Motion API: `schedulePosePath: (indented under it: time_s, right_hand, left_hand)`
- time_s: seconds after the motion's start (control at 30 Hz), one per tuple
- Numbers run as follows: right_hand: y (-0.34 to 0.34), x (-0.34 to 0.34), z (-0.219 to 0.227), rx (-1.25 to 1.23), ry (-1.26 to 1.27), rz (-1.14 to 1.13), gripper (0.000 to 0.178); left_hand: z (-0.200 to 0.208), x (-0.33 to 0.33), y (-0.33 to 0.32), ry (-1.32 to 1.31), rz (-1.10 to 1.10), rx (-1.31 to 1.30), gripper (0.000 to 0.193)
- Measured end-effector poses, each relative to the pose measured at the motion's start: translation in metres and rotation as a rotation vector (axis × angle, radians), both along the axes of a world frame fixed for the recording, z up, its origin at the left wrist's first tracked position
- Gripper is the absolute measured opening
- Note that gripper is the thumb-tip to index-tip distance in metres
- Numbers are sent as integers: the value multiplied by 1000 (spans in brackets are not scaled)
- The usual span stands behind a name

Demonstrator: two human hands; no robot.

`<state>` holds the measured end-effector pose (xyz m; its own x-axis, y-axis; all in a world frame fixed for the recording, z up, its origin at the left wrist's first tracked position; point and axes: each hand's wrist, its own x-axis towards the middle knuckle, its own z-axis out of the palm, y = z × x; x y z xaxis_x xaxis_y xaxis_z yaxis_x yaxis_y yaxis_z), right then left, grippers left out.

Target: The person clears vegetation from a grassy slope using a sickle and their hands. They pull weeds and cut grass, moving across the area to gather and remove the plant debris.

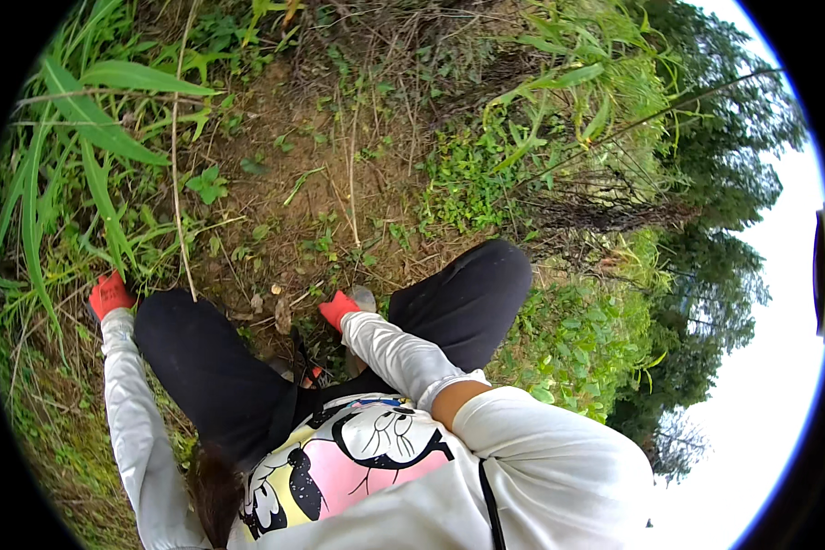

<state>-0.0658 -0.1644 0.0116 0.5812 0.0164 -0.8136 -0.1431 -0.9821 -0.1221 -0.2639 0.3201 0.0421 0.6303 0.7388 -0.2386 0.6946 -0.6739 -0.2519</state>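
My left hand, in a red glove, is beside my left knee at the edge of tall green grass. Its fingers look curled, and whatever they may hold is hidden. Between my bent knees, my right hand, also in a red glove, is low over the soil. Its fingers are drawn together; I cannot make out anything in them. A small grey rounded thing shows right next to it. Brown dry leaves lie to its left. Below, a small orange thing is partly hidden between my legs.
Brown soil with dry twigs and small weeds spreads ahead. A long dry stalk rises by my left knee. Leafy plants grow to the right, with dry brush and trees beyond.
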Motion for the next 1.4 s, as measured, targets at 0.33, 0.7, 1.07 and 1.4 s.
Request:
schedulePosePath:
  time_s: [0.33,0.7,1.07,1.4]
  right_hand:
    - [26,35,55,-36,91,427,53]
    - [-5,27,139,162,-90,821,35]
    - [-56,134,275,-31,-416,470,28]
    - [-206,216,293,140,-654,121,38]
  left_hand:
    - [6,-12,29,117,-213,-80,49]
    - [26,44,33,455,-331,-154,58]
    - [17,55,35,663,-606,-36,66]
    - [13,39,16,764,-859,187,44]
